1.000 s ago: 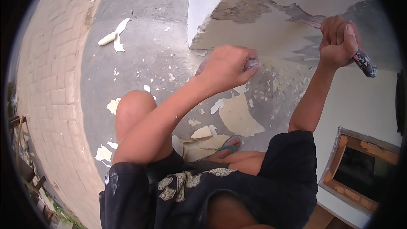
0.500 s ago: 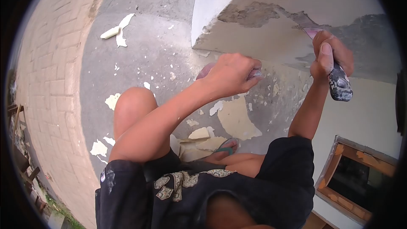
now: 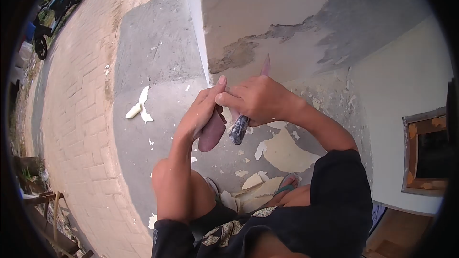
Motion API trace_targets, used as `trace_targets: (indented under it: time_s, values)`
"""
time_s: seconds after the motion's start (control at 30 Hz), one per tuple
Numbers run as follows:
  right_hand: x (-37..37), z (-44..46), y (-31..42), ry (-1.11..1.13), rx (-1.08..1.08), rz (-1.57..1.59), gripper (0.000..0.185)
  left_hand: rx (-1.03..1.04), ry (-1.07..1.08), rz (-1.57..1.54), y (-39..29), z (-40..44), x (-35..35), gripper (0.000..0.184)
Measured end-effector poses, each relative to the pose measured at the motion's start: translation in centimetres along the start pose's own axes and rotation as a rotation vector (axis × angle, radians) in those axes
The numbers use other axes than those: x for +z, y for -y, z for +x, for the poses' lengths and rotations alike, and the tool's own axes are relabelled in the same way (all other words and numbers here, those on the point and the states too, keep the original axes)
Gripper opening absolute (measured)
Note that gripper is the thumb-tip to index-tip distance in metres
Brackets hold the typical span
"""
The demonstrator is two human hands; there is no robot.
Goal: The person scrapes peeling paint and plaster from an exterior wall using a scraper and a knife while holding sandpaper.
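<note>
My right hand (image 3: 265, 96) is closed around a scraper. Its paint-spattered dark handle (image 3: 239, 130) sticks out below the fist, and the narrow pinkish blade (image 3: 266, 65) points up in front of the wall. Close against it, my left hand (image 3: 200, 111) grips a tool with a rounded reddish-brown handle (image 3: 213, 133); the tool's other end is hidden. The thumbs and fingertips of both hands nearly meet. Behind them, the wall (image 3: 282, 0) has a rough brown bare patch (image 3: 236, 53) and a dark grey area.
Large cream paint flakes (image 3: 289, 150) and small chips lie on the grey concrete by my feet. A white curled piece (image 3: 138, 107) lies farther left. Brick paving (image 3: 79, 114) runs along the left, with a bicycle (image 3: 57, 7) at the far left. At right is a wood-framed window (image 3: 411, 155).
My right hand has brought the scraper down and left, away from the wall, to beside my left hand. The left hand has turned, showing more of the reddish handle. The view has shifted.
</note>
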State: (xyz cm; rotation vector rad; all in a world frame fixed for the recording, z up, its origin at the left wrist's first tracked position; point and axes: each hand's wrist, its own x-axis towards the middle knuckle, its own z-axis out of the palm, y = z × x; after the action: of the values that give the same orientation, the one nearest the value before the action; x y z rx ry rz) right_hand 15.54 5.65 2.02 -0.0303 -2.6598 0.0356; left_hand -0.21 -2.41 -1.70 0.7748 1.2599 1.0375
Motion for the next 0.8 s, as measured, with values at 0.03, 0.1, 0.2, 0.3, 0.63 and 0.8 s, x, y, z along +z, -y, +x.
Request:
trace_targets:
  time_s: [0.03,0.1,0.2,0.3,0.63,0.8]
  values:
    - [0.0,-0.1,0.5,-0.014,-0.005,-0.014,0.020,-0.085,0.115,0.008,0.2,-0.4,-0.8,0.073]
    - [-0.6,0.1,0.7,-0.098,-0.024,-0.085,0.020,-0.080,0.064,-0.138,0.0,-1.4,-0.2,0.074]
    - [-0.2,0.3,1.8,-0.248,-0.015,-0.133,0.024,-0.048,0.104,-0.265,-0.7,-1.9,0.5,0.057]
    - [0.1,1.2,3.3,-0.267,-0.024,-0.032,0.029,-0.056,-0.041,-0.223,-0.2,-2.1,1.2,0.029]
    - [-1.4,-1.5,2.8,-0.764,0.309,0.446,0.036,-0.071,0.250,-0.274,1.0,-0.4,3.1,0.046]
    - [-7.6,-4.4,-4.1,-1.390,0.550,0.630,0.075,0.021,0.314,-0.073,-0.1,-0.8,3.4,0.053]
